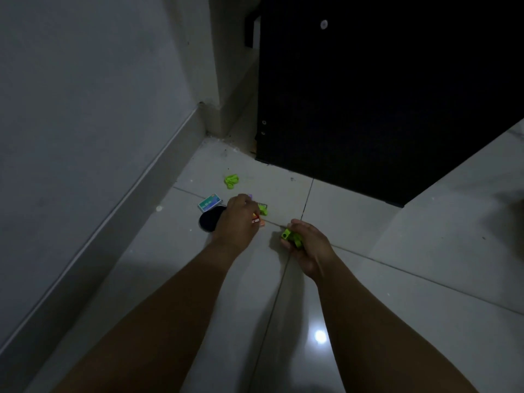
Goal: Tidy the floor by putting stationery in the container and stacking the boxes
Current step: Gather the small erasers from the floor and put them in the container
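Dim tiled floor (354, 222) is filling the head view, meeting a pale wall (85, 109) on one side and a black cabinet (382, 95) at the back. Taking the dark container (208, 221) as the landmark: it is lying on the floor near the wall, and the left hand (239, 219) is hovering just beside it, its fingers curling round small red and orange stationery (256, 219), probably because the drop point is so close. A teal box (209, 202) is resting just behind the container, touching or nearly touching it; I cannot tell which. A green item (263, 209) is sitting beyond the left hand, and a green clip (231, 180) is lying farther back toward the cabinet, both apart from the container. The right hand (307, 245) is working well to the container's far side, its fingers closing round a green piece (289, 236), seemingly gathering it for the same container. Stacking looks not yet begun.
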Tool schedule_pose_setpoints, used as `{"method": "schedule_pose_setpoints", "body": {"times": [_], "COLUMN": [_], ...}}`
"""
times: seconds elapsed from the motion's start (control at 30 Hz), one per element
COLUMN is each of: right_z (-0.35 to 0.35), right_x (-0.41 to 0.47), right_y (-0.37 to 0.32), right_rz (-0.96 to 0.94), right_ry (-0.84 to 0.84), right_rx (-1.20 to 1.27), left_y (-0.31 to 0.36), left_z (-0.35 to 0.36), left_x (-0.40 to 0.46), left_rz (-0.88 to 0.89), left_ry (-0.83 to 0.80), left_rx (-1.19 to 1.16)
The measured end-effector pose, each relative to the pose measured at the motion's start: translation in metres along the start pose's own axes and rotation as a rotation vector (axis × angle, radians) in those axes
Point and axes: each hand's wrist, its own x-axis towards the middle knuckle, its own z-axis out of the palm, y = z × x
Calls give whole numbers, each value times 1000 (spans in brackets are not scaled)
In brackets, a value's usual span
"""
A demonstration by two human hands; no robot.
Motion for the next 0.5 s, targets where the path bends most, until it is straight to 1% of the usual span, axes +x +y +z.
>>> {"method": "schedule_pose_setpoints", "body": {"times": [0.07,0.2,0.33,0.5], "right_z": [-4,-13,-18,-16], "right_x": [2,8,14,21], "right_y": [1,-1,-2,3], "right_rz": [6,29,42,35], "right_ry": [7,17,37,22], "right_rx": [1,-11,4,-3], "left_y": [-3,-5,-4,-10], "left_z": [5,17,19,26], "left_x": [5,11,8,14], "left_rz": [18,62,50,89], "left_ry": [-27,-130,-112,-159], "left_rx": [-11,84,60,140]}}
